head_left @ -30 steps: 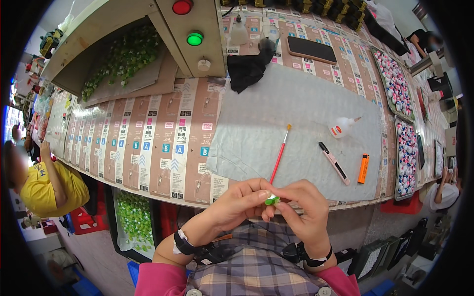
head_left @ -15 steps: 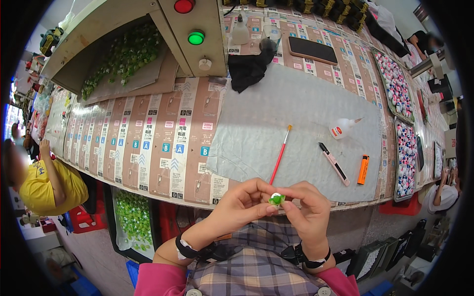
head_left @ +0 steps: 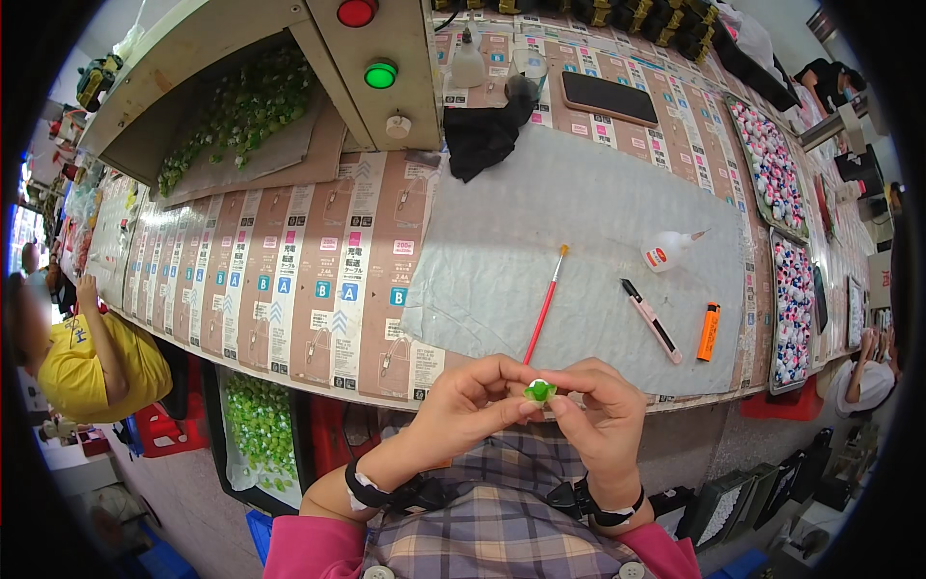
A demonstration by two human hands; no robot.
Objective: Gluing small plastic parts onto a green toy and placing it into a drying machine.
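Left hand [head_left: 473,400] and right hand [head_left: 598,410] jointly pinch the small green plastic piece [head_left: 539,391] between fingertips, unchanged from before; red-handled paintbrush [head_left: 544,307] lies just beyond on the tabletop [head_left: 318,280]; handling continues.

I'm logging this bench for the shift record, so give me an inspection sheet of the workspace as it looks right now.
Surface: long bench lined with printed cardboard, a grey mat on top.
Job's things: small green piece pinched between both hands, just in front of the bench edge.
Clutter: red-handled brush, glue bottle, pen, orange lighter, black cloth, phone, trays of small pieces.
Grippers: left hand and right hand both closed on the piece.
Cables: nothing seen.
Surroundings: machine with red and green buttons, bin of green pieces, a seated person in yellow.
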